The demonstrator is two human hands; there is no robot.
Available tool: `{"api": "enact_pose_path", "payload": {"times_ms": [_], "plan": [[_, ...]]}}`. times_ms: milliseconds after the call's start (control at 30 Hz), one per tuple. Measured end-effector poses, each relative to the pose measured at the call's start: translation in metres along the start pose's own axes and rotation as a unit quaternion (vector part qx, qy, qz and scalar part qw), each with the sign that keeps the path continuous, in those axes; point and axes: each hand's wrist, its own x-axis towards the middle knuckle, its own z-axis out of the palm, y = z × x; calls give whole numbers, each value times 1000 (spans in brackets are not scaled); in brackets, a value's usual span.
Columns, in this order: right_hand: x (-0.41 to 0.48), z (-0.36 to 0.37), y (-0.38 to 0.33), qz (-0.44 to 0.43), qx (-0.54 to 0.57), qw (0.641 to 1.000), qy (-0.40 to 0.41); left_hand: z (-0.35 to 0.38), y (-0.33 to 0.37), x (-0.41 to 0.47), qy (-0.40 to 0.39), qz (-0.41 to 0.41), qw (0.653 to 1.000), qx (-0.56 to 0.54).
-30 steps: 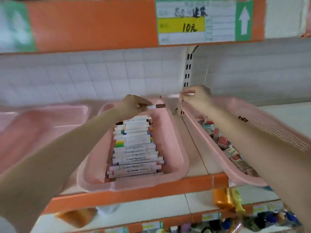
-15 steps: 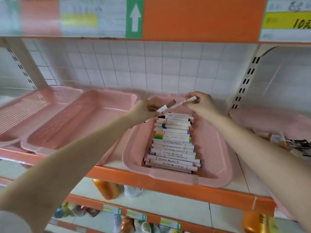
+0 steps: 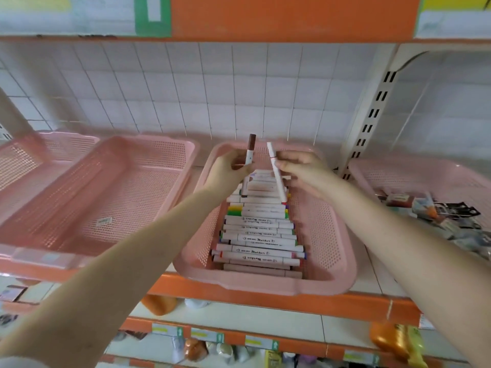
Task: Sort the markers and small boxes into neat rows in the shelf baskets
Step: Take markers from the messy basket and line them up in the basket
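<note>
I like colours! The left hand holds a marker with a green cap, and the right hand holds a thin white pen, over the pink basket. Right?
Nearly. The head view shows the left hand holds a marker with a brown cap, not green. The right hand does hold a thin white pen, both over the pink basket.

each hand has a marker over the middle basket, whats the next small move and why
Probably turn the brown-capped marker in the left hand level and lay it at the far end of the marker row in the middle basket: it points up, the others lie crosswise. The thin pen in the right hand leans over that end.
</note>
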Motion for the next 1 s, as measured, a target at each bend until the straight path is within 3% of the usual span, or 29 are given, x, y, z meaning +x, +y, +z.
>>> {"api": "enact_pose_path", "payload": {"times_ms": [133, 467, 533, 633, 700, 1000], "plan": [[0, 4, 3, -5, -100, 995, -27, -2, -5, 2, 6, -10, 999, -40], [4, 4, 4, 2, -137, 989, -56, -3, -9, 2, 8, -33, 997, -69], [2, 2, -2, 11, -200, 976, -92, -4, -10, 3, 18, -26, 998, -59], [-5, -7, -13, 5, -357, 925, -132, -7, -13, 6, 47, -32, 995, -76], [-7, -12, -18, -12, -397, 911, -113, -7, -15, 7, 52, -39, 994, -89], [1, -21, -6, -74, -392, 917, -27, -5, -16, 5, 40, -14, 998, -37]]}}
